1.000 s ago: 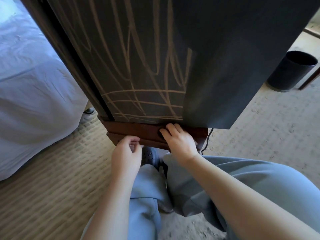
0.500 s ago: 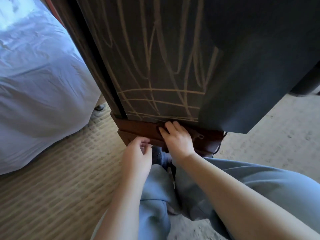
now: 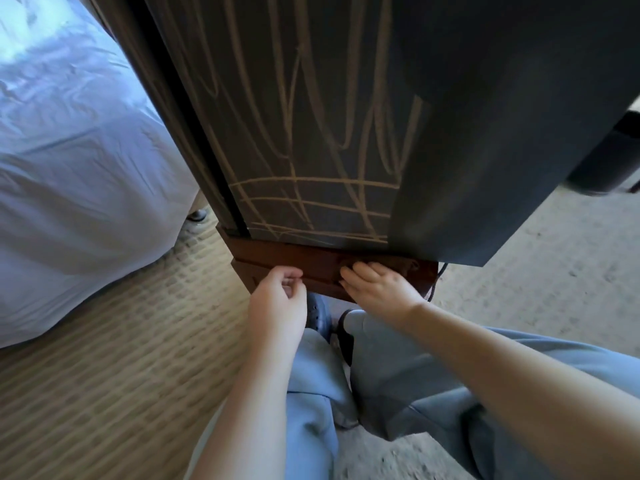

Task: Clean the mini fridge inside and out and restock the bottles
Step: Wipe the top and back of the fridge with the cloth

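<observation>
wiping looks to be the step in hand: the right hand (image 3: 381, 289) lies flat, fingers fairly straight, pressing a dark cloth (image 3: 398, 265) onto the ledge of the wooden base (image 3: 277, 256), toward its right end. the left hand (image 3: 277, 299) hovers just beside the base's front edge, fingers curled toward the thumb; whether it pinches anything i cannot tell. above the base rises a dark cabinet (image 3: 311, 133) with tan scrawled lines, which i take to be the fridge or its housing. by this, the outside is being cleaned low down. the inside is out of sight and no bottles show, so restocking looks undone.
</observation>
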`<state>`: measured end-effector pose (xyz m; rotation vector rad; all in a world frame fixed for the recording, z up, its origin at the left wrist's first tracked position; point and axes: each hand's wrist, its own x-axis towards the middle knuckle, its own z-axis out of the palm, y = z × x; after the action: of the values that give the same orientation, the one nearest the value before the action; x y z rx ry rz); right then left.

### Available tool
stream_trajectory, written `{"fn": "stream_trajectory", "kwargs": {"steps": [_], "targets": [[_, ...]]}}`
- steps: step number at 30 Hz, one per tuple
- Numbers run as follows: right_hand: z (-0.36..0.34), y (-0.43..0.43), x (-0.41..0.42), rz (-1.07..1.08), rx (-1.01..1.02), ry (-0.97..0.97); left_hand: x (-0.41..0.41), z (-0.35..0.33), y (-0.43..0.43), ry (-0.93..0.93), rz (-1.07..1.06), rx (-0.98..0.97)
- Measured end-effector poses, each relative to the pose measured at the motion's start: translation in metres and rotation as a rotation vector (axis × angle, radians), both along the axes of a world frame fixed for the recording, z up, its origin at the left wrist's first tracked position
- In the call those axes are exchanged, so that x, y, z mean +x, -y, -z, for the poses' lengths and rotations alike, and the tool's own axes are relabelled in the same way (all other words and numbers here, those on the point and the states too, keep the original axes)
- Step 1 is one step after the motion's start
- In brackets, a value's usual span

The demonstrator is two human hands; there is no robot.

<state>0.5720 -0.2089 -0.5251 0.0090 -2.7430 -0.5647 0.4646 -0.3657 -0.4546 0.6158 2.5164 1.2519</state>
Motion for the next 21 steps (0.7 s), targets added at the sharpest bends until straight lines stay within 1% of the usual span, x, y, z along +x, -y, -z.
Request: {"fn": "stream_trajectory", "kwargs": {"steps": [2, 6, 8, 12, 14, 16, 21], "targets": [[-0.011, -0.005, 0.027, 0.037, -0.004, -0.019, 0.003, 0.0, 0.002, 0.005, 0.016, -0.019], [-0.053, -0.01, 0.06, 0.178, -0.117, -0.195, 0.012, -0.004, 0.009, -0.018, 0.073, -0.09], [-0.089, -0.013, 0.067, 0.191, -0.146, -0.339, 0.017, -0.007, 0.012, -0.033, 0.081, -0.109], [-0.164, -0.028, 0.068, 0.19, -0.111, -0.729, 0.022, -0.01, 0.009, -0.048, 0.081, -0.075], [-0.173, -0.031, 0.061, 0.179, -0.112, -0.816, 0.023, -0.009, 0.005, -0.049, 0.093, -0.083], [-0.155, -0.029, 0.053, 0.175, -0.097, -0.765, 0.023, -0.007, 0.001, -0.046, 0.113, -0.096], [-0.067, -0.019, 0.035, 0.1, -0.083, -0.332, 0.018, -0.003, -0.007, -0.079, 0.115, -0.096]]}}
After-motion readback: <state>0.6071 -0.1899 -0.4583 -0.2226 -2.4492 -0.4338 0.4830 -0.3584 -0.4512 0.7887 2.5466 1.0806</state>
